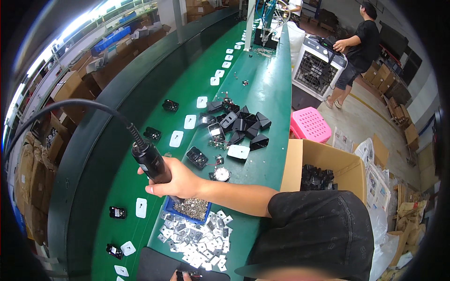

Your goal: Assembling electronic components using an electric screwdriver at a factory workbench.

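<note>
The right hand [176,182] was closed around a black corded electric screwdriver [152,161], held upright just above the blue tray of screws [192,209] near the green conveyor belt [262,93], while the left hand [180,276] barely showed, its grip impossible to tell.

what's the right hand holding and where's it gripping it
The right hand holds a black corded electric screwdriver, its grip wrapped around the lower barrel.
</note>
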### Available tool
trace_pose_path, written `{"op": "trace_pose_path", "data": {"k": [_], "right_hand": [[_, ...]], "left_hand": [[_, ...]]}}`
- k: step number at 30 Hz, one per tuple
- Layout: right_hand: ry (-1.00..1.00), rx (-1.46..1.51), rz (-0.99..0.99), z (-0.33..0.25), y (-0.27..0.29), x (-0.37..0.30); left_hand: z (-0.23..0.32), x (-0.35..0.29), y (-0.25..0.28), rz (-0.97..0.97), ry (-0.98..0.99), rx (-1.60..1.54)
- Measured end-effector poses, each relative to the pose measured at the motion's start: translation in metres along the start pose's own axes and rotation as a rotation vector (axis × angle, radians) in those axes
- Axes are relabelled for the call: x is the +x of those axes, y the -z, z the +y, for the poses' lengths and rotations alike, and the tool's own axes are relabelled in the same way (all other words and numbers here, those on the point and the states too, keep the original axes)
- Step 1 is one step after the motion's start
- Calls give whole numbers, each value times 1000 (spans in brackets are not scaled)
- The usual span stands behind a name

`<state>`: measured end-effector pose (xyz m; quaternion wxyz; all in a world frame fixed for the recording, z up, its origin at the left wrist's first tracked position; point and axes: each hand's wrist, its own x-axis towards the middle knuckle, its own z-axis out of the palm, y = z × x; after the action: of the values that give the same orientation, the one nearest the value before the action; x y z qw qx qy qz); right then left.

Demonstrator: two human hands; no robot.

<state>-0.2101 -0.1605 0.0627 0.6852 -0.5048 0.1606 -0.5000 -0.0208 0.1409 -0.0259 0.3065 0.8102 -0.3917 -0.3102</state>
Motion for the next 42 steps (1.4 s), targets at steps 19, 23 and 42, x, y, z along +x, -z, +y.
{"op": "trace_pose_path", "data": {"k": [19, 23, 42], "right_hand": [[-83, -29, -112, -9, -6, 2], [-76, -56, -99, -6, 0, 0], [-22, 113, -168, -37, -14, -15]], "left_hand": [[-55, 66, -13, 385, -1677, 211], [-37, 54, -21, 290, -1093, 163], [141, 54, -53, 314, -721, 306]]}}
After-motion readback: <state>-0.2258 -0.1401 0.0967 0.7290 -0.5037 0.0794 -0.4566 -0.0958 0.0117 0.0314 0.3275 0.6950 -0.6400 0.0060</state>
